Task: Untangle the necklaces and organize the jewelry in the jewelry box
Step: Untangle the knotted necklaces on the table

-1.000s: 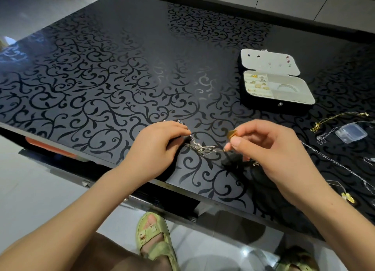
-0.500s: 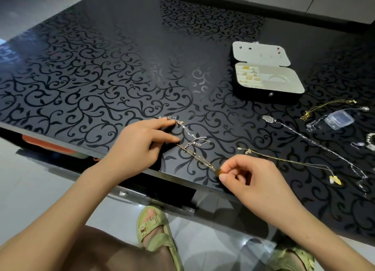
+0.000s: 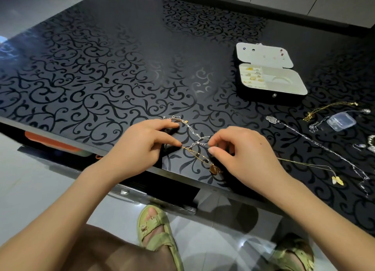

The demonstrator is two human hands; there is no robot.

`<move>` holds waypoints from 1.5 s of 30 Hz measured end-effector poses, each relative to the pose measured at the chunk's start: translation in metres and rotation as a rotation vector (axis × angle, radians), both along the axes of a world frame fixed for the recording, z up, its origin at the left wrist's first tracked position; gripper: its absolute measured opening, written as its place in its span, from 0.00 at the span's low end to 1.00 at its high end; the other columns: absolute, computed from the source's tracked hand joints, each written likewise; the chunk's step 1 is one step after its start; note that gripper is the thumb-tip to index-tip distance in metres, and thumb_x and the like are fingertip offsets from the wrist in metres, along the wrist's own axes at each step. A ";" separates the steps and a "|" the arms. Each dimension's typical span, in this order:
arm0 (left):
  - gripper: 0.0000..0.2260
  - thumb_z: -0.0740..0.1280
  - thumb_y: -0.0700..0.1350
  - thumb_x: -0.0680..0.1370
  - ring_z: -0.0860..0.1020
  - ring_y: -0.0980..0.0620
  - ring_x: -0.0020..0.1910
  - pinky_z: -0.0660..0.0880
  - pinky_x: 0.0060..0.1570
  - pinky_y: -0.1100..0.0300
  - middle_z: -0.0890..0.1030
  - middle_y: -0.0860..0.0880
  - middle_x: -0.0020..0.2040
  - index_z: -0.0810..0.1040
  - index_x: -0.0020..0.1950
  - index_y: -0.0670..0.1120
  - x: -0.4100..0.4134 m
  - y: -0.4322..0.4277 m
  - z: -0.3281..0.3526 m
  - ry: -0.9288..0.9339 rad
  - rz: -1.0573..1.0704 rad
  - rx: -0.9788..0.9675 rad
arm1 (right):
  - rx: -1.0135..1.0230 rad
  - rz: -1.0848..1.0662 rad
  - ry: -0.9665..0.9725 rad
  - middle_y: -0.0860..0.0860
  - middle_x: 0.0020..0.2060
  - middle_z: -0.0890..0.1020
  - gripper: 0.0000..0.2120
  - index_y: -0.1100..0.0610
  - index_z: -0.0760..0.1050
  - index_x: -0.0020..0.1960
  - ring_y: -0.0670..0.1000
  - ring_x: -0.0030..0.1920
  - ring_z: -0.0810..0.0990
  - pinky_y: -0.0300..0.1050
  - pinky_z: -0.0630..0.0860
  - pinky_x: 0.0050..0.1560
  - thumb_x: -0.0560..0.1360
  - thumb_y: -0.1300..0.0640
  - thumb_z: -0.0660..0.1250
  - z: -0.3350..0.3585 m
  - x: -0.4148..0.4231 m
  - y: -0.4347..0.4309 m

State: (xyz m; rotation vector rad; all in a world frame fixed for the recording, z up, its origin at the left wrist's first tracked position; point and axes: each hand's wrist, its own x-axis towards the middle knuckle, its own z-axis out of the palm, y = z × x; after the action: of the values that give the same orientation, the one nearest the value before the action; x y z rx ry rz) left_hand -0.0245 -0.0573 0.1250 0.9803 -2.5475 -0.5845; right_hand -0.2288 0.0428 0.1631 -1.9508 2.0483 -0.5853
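Pendant (image 3: 214, 169) is lying dropped beside tangle (image 3: 199, 142); right hand (image 3: 245, 153) is now pinching tangle's middle, left hand (image 3: 140, 147) pressing it flat, so unpicking is resuming.

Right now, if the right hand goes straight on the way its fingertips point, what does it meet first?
The tangled chains, lying on the table between the right hand and the left hand. Its fingertips seem to reach them; contact is unclear. Beyond them, the left hand's thumb.
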 end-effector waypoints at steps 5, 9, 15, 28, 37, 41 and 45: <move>0.19 0.61 0.33 0.71 0.74 0.50 0.64 0.66 0.61 0.61 0.78 0.52 0.62 0.85 0.49 0.52 0.000 0.000 -0.002 0.011 -0.020 -0.043 | 0.042 0.028 0.065 0.44 0.35 0.76 0.06 0.47 0.77 0.41 0.43 0.40 0.71 0.36 0.64 0.38 0.73 0.45 0.66 -0.003 0.005 -0.014; 0.13 0.63 0.38 0.71 0.75 0.50 0.55 0.68 0.56 0.61 0.81 0.51 0.54 0.85 0.46 0.49 -0.006 0.003 0.001 0.070 0.011 -0.092 | 0.082 0.091 0.038 0.43 0.35 0.76 0.08 0.47 0.77 0.41 0.43 0.39 0.71 0.35 0.66 0.40 0.72 0.43 0.65 0.001 0.005 -0.005; 0.01 0.71 0.44 0.73 0.70 0.55 0.45 0.63 0.44 0.71 0.75 0.54 0.43 0.81 0.42 0.48 -0.028 0.010 0.013 0.079 0.191 0.078 | -0.002 0.062 0.027 0.43 0.36 0.77 0.02 0.48 0.78 0.42 0.44 0.41 0.72 0.41 0.67 0.44 0.72 0.50 0.68 -0.006 0.002 -0.008; 0.06 0.73 0.47 0.71 0.70 0.61 0.32 0.65 0.32 0.73 0.74 0.56 0.33 0.78 0.36 0.50 -0.043 0.014 0.019 -0.008 0.323 0.274 | 0.040 0.250 0.168 0.42 0.39 0.72 0.04 0.49 0.75 0.45 0.45 0.43 0.66 0.42 0.63 0.43 0.75 0.49 0.65 -0.018 0.009 -0.040; 0.07 0.73 0.42 0.68 0.71 0.64 0.27 0.65 0.29 0.75 0.75 0.55 0.28 0.79 0.32 0.48 -0.045 0.011 0.020 0.019 0.383 0.397 | 0.109 0.365 0.220 0.42 0.40 0.72 0.03 0.47 0.73 0.44 0.46 0.45 0.68 0.44 0.70 0.45 0.76 0.50 0.63 -0.011 -0.003 -0.033; 0.06 0.74 0.41 0.68 0.71 0.65 0.26 0.65 0.28 0.75 0.74 0.56 0.26 0.80 0.31 0.47 -0.045 0.009 0.019 0.038 0.394 0.432 | 0.200 0.380 0.287 0.40 0.40 0.72 0.05 0.44 0.70 0.42 0.44 0.46 0.68 0.40 0.68 0.47 0.76 0.48 0.63 -0.002 -0.012 -0.029; 0.07 0.74 0.42 0.68 0.71 0.64 0.26 0.65 0.28 0.75 0.74 0.56 0.25 0.80 0.31 0.48 -0.045 0.009 0.020 0.037 0.404 0.439 | 0.110 0.297 0.209 0.41 0.39 0.75 0.04 0.46 0.74 0.42 0.44 0.46 0.70 0.41 0.68 0.46 0.75 0.47 0.64 -0.001 -0.011 -0.028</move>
State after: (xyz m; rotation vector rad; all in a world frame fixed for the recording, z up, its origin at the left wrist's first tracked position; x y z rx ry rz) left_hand -0.0697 -0.0479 0.1445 1.5610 -2.1336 -1.0432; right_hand -0.2399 0.0149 0.1621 -2.2709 1.8027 -0.2071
